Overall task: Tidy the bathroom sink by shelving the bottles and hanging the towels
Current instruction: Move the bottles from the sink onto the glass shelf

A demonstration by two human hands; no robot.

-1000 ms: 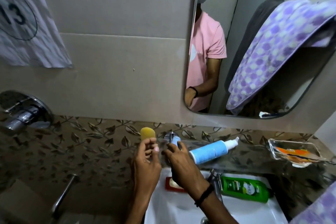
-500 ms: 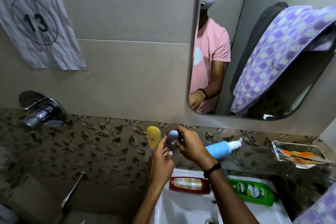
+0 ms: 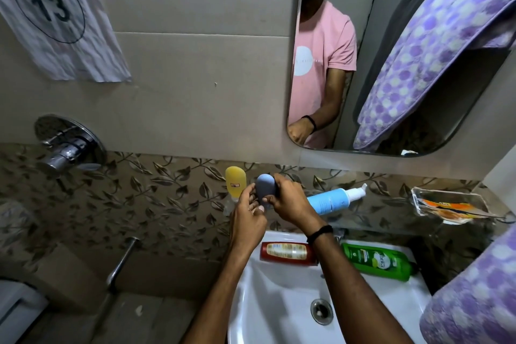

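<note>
Your right hand (image 3: 290, 204) grip wraps grey-blue bottle (image 3: 265, 189), held upright above sink (image 3: 279, 304) back rim. Left hand (image 3: 247, 216) grip pinches bottle's lower end. Red bottle (image 3: 287, 253) and green bottle (image 3: 377, 261) lie flat on sink back rim.

Head camera looks forward and down, close over the sink (image 3: 279, 301).
</note>
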